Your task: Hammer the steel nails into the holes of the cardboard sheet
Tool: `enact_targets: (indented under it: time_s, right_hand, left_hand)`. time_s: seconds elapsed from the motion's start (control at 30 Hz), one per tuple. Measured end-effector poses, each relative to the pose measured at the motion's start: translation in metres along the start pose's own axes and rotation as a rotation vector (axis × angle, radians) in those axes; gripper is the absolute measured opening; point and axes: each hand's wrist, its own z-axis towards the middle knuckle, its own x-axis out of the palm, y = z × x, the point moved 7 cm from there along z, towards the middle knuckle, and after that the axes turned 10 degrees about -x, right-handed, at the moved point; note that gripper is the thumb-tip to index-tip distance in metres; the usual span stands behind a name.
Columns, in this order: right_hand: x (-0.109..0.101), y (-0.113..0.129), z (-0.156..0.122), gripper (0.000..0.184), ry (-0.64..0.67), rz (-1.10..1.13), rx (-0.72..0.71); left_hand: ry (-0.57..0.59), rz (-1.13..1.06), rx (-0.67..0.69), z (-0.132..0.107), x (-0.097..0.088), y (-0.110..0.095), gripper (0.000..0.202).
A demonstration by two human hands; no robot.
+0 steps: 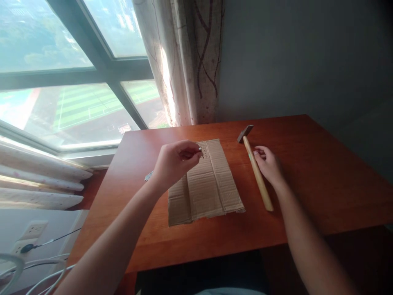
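A flat piece of brown cardboard (204, 186) with creases lies on the table, with rows of small dark dots near its far edge. My left hand (176, 159) is over its far left part, thumb and index finger pinched on what looks like a nail (200, 148); only a small pale tip shows. Right of the cardboard a hammer (258, 174) with a wooden handle lies with its metal head away from me. Beside the handle's upper part is my right hand (267, 162), fingers loosely bent and apart, not wrapped round it. Thin grey nails (149, 176) lie partly hidden behind my left wrist.
The reddish-brown wooden table (319, 180) stands against a wall and beside a window (86, 106). Curtains (184, 61) hang at its far edge. At the lower left are a wall socket (33, 230) and several cables (46, 262).
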Motion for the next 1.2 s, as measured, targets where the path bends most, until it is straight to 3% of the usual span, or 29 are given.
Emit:
enact_targets:
  time_s: [0.27,0.67,1.2]
  right_hand:
    - [0.001,0.000,0.001,0.039,0.004,0.002,-0.003]
    - [-0.001,0.004,0.000,0.038,0.007,-0.009,-0.011]
    - [0.001,0.001,0.001,0.039,0.015,-0.007,-0.014]
  left_hand:
    - [0.050,0.150,-0.002,0.018,0.018,0.008,0.008]
    - [0.014,0.283,0.076,0.016,0.020,0.004,0.007]
    - [0.021,0.306,0.076,0.014,0.021,0.003,0.009]
